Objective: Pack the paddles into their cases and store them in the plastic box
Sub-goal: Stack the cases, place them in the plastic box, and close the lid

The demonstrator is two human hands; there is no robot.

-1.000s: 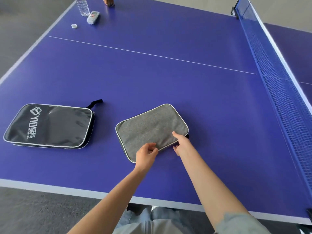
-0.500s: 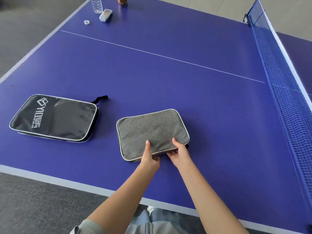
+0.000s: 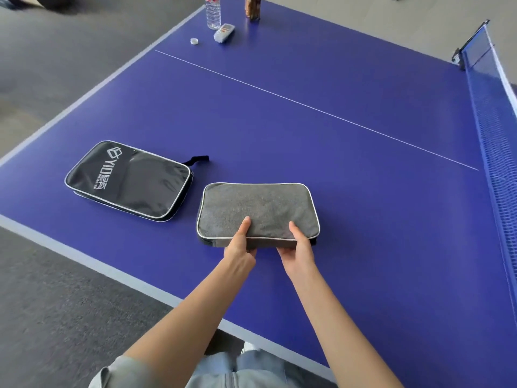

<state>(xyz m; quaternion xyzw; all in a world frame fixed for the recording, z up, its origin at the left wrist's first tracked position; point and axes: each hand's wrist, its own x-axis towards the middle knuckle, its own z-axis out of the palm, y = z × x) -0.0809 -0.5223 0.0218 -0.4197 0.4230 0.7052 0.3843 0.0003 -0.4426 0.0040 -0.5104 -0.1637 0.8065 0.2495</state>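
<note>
A grey fabric paddle case (image 3: 258, 208) with white piping lies closed on the blue table-tennis table (image 3: 307, 152). My left hand (image 3: 240, 246) grips its near edge, thumb on top and fingers underneath. My right hand (image 3: 298, 247) grips the same edge further right in the same way. A black paddle case (image 3: 128, 179) with white lettering and a black strap lies flat to the left, untouched. No paddle and no plastic box is in view.
The net (image 3: 495, 130) runs along the right side. At the far end stand a clear water bottle (image 3: 213, 11), a brown bottle (image 3: 252, 8), a small white device (image 3: 223, 32) and a bottle cap (image 3: 194, 41). Grey floor lies left of the table's edge.
Both hands went from fingering the grey case's near edge to gripping it with thumbs on top. The case has turned to lie square to me. The camera view has shifted.
</note>
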